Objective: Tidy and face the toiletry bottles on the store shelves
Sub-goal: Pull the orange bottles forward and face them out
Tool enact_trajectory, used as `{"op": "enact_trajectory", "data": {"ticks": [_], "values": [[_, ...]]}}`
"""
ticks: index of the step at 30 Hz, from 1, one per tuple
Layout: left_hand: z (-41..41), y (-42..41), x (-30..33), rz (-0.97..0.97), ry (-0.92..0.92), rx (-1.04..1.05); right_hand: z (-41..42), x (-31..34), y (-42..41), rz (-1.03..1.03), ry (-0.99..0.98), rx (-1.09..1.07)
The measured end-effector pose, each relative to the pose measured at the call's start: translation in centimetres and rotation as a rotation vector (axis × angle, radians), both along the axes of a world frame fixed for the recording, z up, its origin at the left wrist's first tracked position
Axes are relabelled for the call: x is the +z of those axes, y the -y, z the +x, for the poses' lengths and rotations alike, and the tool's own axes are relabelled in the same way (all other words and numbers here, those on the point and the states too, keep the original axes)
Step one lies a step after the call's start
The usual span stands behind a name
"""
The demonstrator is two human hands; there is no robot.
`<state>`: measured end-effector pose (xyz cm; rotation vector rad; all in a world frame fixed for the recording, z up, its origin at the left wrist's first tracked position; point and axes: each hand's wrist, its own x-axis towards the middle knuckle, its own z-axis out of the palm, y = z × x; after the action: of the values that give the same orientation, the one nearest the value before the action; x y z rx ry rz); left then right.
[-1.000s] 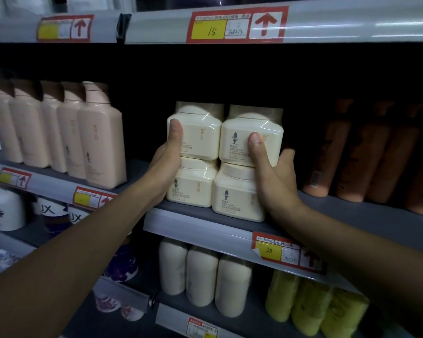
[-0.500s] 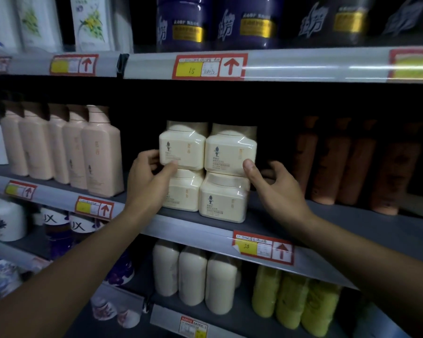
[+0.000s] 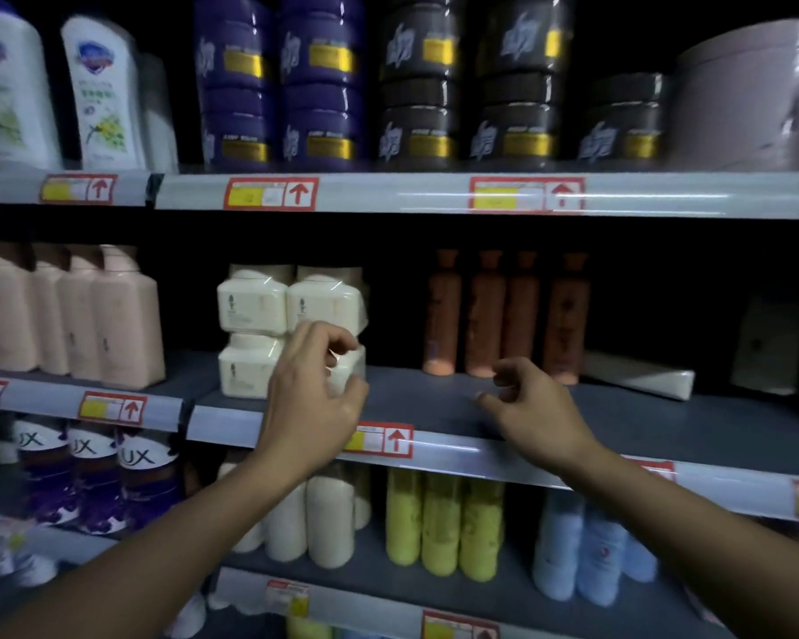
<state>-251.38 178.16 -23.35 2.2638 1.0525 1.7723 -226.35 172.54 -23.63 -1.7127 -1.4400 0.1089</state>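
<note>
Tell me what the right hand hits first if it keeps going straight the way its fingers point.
Probably the brown bottles: the right hand points up and back over the bare shelf towards their bases. Depth is unclear.

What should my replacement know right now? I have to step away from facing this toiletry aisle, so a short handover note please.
Left hand: off the stock, fingers loosely curled, holding nothing, in front of the cream square jars.
Right hand: empty, no grip on anything, above the grey middle shelf.
Cream jars: stacked two high, two wide, near the shelf's front edge, labels forward.
Brown tall bottles: a row to the right, set further back.
Done: the cream jar stack looks squared.
Left: probably pull the brown bottles forward; a white pack lies flat further right.
</note>
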Motion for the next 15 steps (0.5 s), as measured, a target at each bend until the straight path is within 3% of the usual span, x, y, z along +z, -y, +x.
{"op": "enact_trajectory", "data": {"ticks": [7, 15], "values": [[5.8, 1.4, 0.4, -0.343, -0.117, -0.051, 4.0, 0.7, 4.6, -0.004, -0.006, -0.050], [12.3, 0.1, 0.8, -0.358, -0.199, -0.206, 8.8, 1.0, 4.8, 0.006, -0.014, -0.127]]}}
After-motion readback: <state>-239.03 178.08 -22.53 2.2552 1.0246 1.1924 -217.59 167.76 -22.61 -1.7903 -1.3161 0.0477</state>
